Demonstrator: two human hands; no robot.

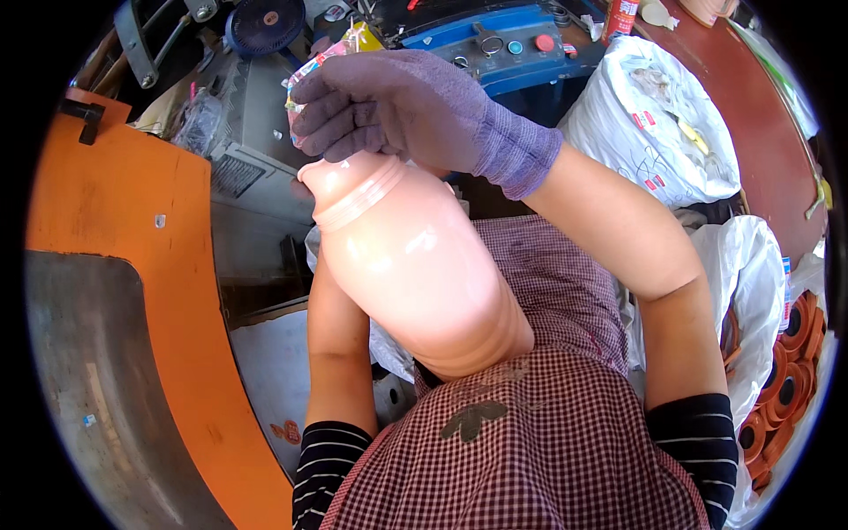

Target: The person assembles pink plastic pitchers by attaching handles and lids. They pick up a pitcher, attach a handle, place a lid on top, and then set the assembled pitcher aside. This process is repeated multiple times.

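Observation:
A glossy pale-pink plastic jug (411,256) with a ringed neck and a pouring lip leans up from my lap, its ribbed base against my checked apron. My right hand (389,102), in a purple-grey work glove, hovers over its mouth. The fingers are loosely bent above the lip, and no object shows in the palm. Whether the glove touches the rim, I cannot tell. Nearly all of my left hand (302,189) is hidden behind the jug; only a dark bit shows beside the lip, while the left forearm runs up behind the body.
An orange machine panel (177,212) stands at left. Ahead, a blue tray (512,49) holds small parts, near a dark fan (265,25) and a colourful wrapper (296,93). At right are a full white bag (658,124), a reddish tabletop (746,62) and several orange-red rings (782,384).

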